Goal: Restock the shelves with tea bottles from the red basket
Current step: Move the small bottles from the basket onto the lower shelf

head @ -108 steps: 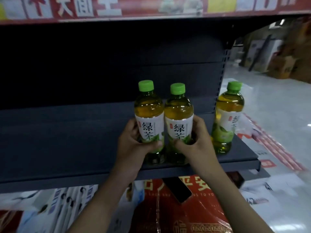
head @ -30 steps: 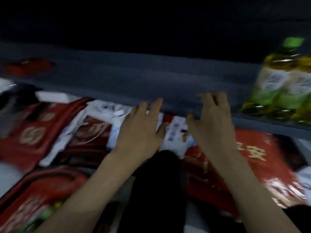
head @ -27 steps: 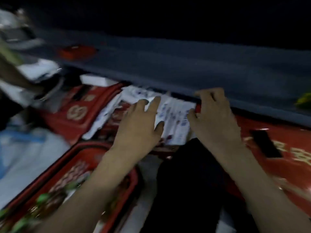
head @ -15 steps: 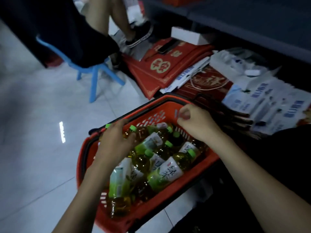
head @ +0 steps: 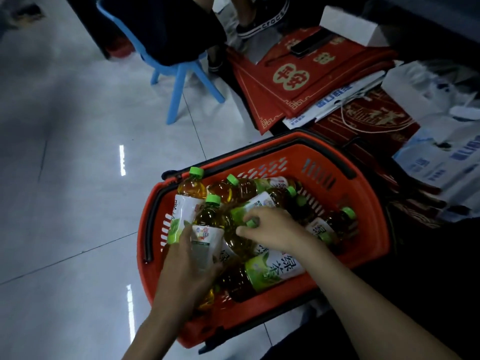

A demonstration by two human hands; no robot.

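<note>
A red basket (head: 363, 193) with black handles stands on the floor, holding several green-capped tea bottles that lie jumbled. My left hand (head: 187, 266) grips one tea bottle (head: 207, 229) round its white label, cap pointing away from me. My right hand (head: 272, 227) curls its fingers round the green cap and neck of another tea bottle (head: 239, 240) in the middle of the pile. The shelf is out of view.
Red printed bags (head: 306, 74) and white packets (head: 441, 157) lie stacked on the floor right of the basket. A blue plastic stool (head: 179, 74) with a seated person's legs stands beyond it. Grey floor tiles (head: 78, 178) spread to the left.
My view swung from the shelf, where I set two bottles, down to the basket. Both hands dropped into the pile; the left now holds a bottle and the right has closed on a cap.
</note>
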